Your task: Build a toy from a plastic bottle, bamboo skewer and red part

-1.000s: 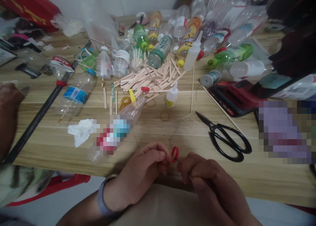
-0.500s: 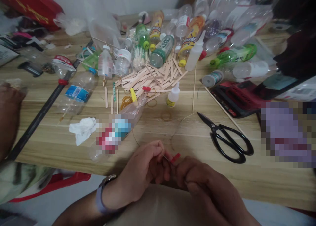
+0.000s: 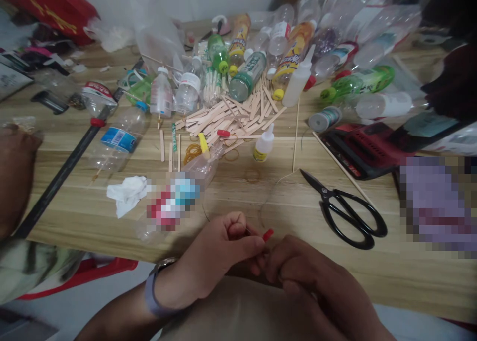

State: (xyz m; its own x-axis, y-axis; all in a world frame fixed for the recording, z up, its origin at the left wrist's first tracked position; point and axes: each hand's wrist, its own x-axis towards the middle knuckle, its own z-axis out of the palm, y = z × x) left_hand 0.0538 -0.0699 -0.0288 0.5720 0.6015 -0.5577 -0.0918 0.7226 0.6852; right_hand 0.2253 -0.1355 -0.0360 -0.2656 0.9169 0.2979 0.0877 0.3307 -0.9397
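Observation:
My left hand (image 3: 227,246), with a watch at its wrist, is closed near the table's front edge. Its thumb lies along the base of a small red piece (image 3: 268,234), which pokes up between my two hands. A fine line shows by its curled index finger. My right hand (image 3: 303,266) is closed just to the right, fingertips almost meeting the left ones; whatever it grips is hidden. Black-handled scissors (image 3: 325,193) lie to the right, blades slightly apart. Left of my hands, a clear plastic bottle (image 3: 203,166) with a blurred label lies on its side.
Craft sticks (image 3: 219,118), plastic bottles (image 3: 248,75) and rubber bands (image 3: 193,154) crowd the middle and back of the table. A small glue bottle (image 3: 264,145) stands nearer. Crumpled tissue (image 3: 127,196) and a black bar (image 3: 63,174) lie left. Another person's hand (image 3: 15,167) rests at far left.
My left thumb has stretched rightward from its pinch near the index finger to the red piece. The right hand stays almost still. The whole view has shifted slightly.

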